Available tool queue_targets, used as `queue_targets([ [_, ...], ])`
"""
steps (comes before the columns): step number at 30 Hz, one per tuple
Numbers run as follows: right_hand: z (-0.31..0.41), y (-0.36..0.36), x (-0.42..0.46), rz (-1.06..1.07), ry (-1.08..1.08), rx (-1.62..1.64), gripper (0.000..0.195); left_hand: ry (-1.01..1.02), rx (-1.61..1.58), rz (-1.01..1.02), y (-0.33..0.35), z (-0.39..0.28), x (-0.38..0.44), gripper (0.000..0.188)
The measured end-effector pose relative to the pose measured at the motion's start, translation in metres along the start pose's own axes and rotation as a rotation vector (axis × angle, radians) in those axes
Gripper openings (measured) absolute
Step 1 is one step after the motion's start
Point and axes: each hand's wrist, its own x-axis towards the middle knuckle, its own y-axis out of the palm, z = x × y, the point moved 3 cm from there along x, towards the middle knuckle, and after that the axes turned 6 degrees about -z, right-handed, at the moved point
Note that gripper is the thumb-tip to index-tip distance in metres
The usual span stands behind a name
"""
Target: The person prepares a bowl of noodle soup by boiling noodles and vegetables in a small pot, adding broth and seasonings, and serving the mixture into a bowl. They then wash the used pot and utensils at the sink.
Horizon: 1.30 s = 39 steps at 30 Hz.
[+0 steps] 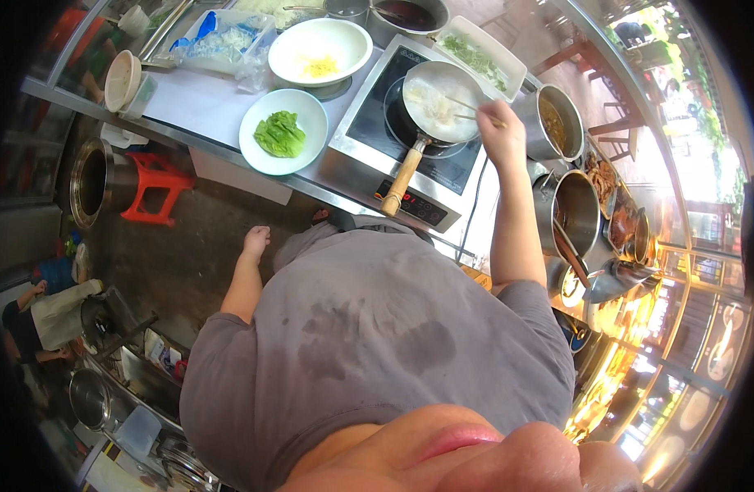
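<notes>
My right hand [501, 132] grips a pair of chopsticks [460, 103], whose tips reach into a saucepan [423, 136]. Pale food [435, 111] lies in the pan's whitish, foamy liquid; I cannot tell its exact kind. The pan sits on an induction cooker [368, 126] with a lit red display, and its wooden handle [403, 181] points towards me, untouched. My left hand [257, 240] hangs low beside my body, fingers curled, with nothing visible in it. Left of the cooker, a pale plate [249, 138] bears green lettuce leaves [280, 134].
Behind the plate stands a white bowl [285, 49] with yellow bits. Chopped greens fill a white tray [517, 64] beyond the pan. Steel pots [577, 123] line the right side. A red plastic stool [158, 184] is on the floor; another person [51, 313] is at far left.
</notes>
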Motion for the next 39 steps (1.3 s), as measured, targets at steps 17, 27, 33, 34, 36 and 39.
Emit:
queue_targets([
  [17, -0.055, -0.01, -0.112, -0.124, 0.08, 0.388, 0.015, 0.141, 0.588, 0.317, -0.038, 0.092, 0.035, 0.021],
  [27, -0.063, -0.021, -0.084, -0.283, 0.189, 0.63, 0.026, 0.066, 0.201, 0.147, 0.016, -0.018, -0.001, 0.014],
  [33, -0.067, -0.02, -0.048, -0.266, 0.186, 0.41, 0.027, -0.126, 0.121, 0.277, -0.009, 0.056, 0.03, 0.014],
  [34, -0.06, -0.019, -0.041, -0.245, 0.147, 0.261, 0.029, -0.161, 0.1, 0.247, -0.014, 0.068, 0.029, 0.014],
  [36, -0.039, -0.018, -0.027, -0.147, 0.086, 0.041, 0.028, -0.215, 0.153, 0.195, -0.024, 0.088, 0.027, 0.014],
  [39, -0.031, -0.005, -0.019, 0.015, 0.057, -0.124, 0.025, -0.258, 0.207, 0.159, -0.035, 0.107, 0.019, 0.015],
])
